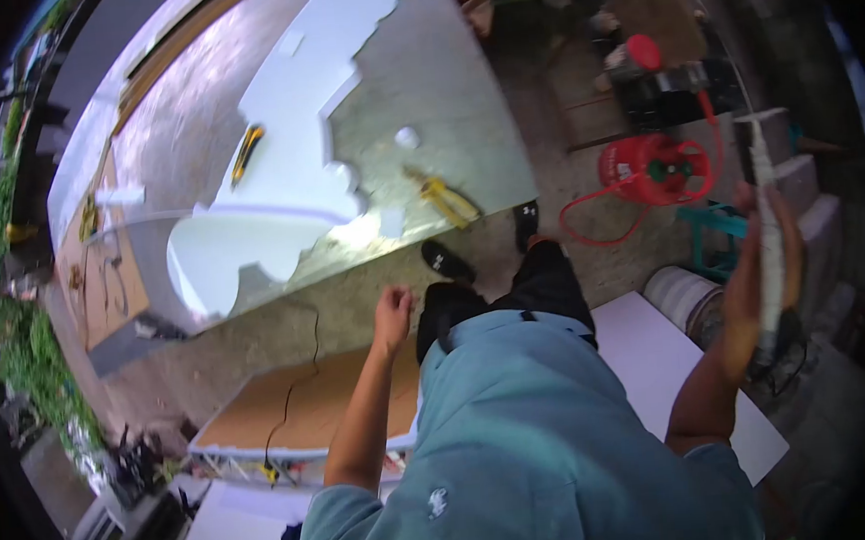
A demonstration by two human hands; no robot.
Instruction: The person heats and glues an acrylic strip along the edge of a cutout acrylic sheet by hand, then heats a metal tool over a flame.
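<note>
My left hand [393, 318] hangs beside my leg with its fingers curled in; nothing shows in it. Off to the right, my right hand [746, 210] is raised against a long pale strip [768, 226]. Blur hides its fingers, and whether it grips the strip is unclear. In front of me is a table with a shiny top [419, 80], bearing white sheet pieces [285, 90] with ragged edges. A yellow-and-black utility knife [247, 155] lies on one sheet. Yellow-handled pliers [445, 199] rest near the table's close edge, with a small white round piece [406, 136] beyond them.
A red gas cylinder [636, 167] with a red hose stands right of the table, near a teal stool [701, 241] and a whitish drum [690, 297]. A brown board [311, 399] with a black cable lies behind my left side; a white panel [649, 355] lies at my right.
</note>
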